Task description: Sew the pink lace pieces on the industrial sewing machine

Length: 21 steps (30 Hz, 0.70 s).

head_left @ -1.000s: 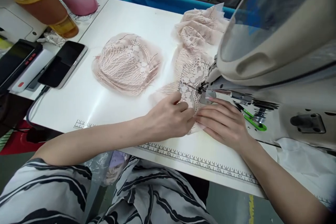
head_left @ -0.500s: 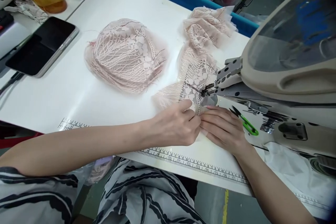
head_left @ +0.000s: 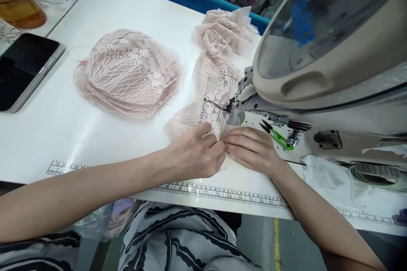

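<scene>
A strip of pale pink lace fabric [head_left: 213,77] runs across the white table to the needle and presser foot [head_left: 229,105] of a sewing machine [head_left: 286,80]. My left hand [head_left: 200,152] is curled closed on the near edge of the lace, just in front of the foot. Right beside it, my right hand [head_left: 249,149] has its fingers together and bent at the fabric's edge. Its fingertips meet the left hand, and the cloth under them is mostly hidden. Green thread snips [head_left: 278,136] lie on the machine bed beyond the right hand.
A stack of pink lace pieces [head_left: 127,74] sits left of the machine. Farther left lies a phone [head_left: 27,70], with an amber container [head_left: 22,8] behind it. A printed ruler [head_left: 219,192] follows the table's front edge. White cloth [head_left: 330,178] lies at the right.
The camera view has swung to the right, so everything sits farther left in the picture. Both hands and the lace keep nearly the same places at the machine's foot.
</scene>
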{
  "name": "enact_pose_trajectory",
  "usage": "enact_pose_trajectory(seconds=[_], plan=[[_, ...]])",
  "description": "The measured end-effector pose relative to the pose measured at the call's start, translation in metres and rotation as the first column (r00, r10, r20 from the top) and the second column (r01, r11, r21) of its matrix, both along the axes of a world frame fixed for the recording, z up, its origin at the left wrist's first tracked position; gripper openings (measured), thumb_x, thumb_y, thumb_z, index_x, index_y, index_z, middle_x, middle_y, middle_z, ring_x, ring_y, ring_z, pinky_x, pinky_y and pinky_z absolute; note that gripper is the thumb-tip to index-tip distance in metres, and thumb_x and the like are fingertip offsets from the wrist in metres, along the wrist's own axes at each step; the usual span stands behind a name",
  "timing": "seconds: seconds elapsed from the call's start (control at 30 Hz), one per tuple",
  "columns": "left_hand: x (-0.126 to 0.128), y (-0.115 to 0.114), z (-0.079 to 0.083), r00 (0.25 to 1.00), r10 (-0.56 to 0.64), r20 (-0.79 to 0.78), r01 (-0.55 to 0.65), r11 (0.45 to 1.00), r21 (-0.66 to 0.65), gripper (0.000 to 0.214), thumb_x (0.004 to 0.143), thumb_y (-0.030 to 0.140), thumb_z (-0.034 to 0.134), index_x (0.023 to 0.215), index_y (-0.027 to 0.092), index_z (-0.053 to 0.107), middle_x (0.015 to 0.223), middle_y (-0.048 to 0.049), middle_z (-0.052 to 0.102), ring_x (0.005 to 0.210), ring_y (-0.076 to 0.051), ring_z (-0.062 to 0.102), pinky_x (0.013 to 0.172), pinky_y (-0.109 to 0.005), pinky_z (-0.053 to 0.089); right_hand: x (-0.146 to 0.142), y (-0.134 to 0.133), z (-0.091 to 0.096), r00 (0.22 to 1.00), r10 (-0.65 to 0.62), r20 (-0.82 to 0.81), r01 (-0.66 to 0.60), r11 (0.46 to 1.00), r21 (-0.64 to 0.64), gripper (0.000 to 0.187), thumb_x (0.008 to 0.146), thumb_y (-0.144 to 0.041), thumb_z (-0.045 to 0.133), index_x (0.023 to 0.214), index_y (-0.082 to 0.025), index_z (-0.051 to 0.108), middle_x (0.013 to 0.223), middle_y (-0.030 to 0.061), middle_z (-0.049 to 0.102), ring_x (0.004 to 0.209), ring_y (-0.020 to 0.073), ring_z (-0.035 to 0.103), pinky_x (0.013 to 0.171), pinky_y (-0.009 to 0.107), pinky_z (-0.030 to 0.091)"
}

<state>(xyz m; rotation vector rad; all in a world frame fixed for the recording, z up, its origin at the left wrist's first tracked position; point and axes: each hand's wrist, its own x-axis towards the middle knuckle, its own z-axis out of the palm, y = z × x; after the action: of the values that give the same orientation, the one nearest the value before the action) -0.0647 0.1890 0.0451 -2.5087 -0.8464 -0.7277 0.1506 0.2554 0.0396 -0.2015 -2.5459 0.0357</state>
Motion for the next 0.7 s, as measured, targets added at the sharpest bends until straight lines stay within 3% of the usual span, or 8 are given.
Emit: enact_pose_trajectory(seconds=[0.43,0.5,0.63,0.7], plan=[[0.000,0.001,0.004,0.998,-0.029,-0.053,0.027,0.999,-0.040,0.028,0.085,0.001,0.054,0.063,0.018,0.053,0.059,0.0031,0.055,0.053,-0.012,0.045,0.063,-0.030,0.044,0.004,-0.001,0.001,0.998,-0.013,0.061,0.014,1.000,-0.016,0.005,0.091,-0.013,0.068,0.090,-0.018,0.069,0.090,0.0010,0.076,0.093,0.0153,0.068,0.081,0.028,0.061],[-0.001,-0.001,0.005,0.998,-0.044,-0.053,0.040,0.997,-0.064,0.026,0.089,0.009,0.057,0.064,0.018,0.055,0.061,0.0023,0.058,0.054,-0.012,0.048,0.063,-0.031,0.045,0.005,0.000,0.000,0.999,0.002,0.040,-0.001,1.000,-0.020,0.004,0.089,-0.013,0.070,0.092,-0.016,0.069,0.091,0.0027,0.076,0.094,0.0165,0.068,0.081,0.030,0.061],[-0.006,0.005,0.009,0.992,-0.090,0.090,0.107,0.971,-0.214,0.046,0.097,0.053,0.050,0.073,0.017,0.064,0.069,-0.0025,0.066,0.063,-0.017,0.060,0.063,-0.034,0.050,0.007,0.002,-0.005,0.997,0.065,-0.033,-0.067,0.996,-0.050,0.011,0.091,-0.018,0.067,0.101,-0.016,0.069,0.094,0.0043,0.075,0.099,0.0189,0.069,0.086,0.035,0.063],[-0.010,0.015,0.008,0.985,-0.005,0.171,0.056,0.956,-0.289,0.044,0.100,0.051,0.049,0.090,0.014,0.069,0.088,-0.0072,0.074,0.083,-0.020,0.069,0.074,-0.035,0.056,0.007,0.003,-0.006,0.993,0.092,-0.071,-0.097,0.992,-0.076,0.014,0.093,-0.023,0.064,0.104,-0.016,0.069,0.095,0.0048,0.075,0.102,0.0202,0.069,0.090,0.038,0.062]])
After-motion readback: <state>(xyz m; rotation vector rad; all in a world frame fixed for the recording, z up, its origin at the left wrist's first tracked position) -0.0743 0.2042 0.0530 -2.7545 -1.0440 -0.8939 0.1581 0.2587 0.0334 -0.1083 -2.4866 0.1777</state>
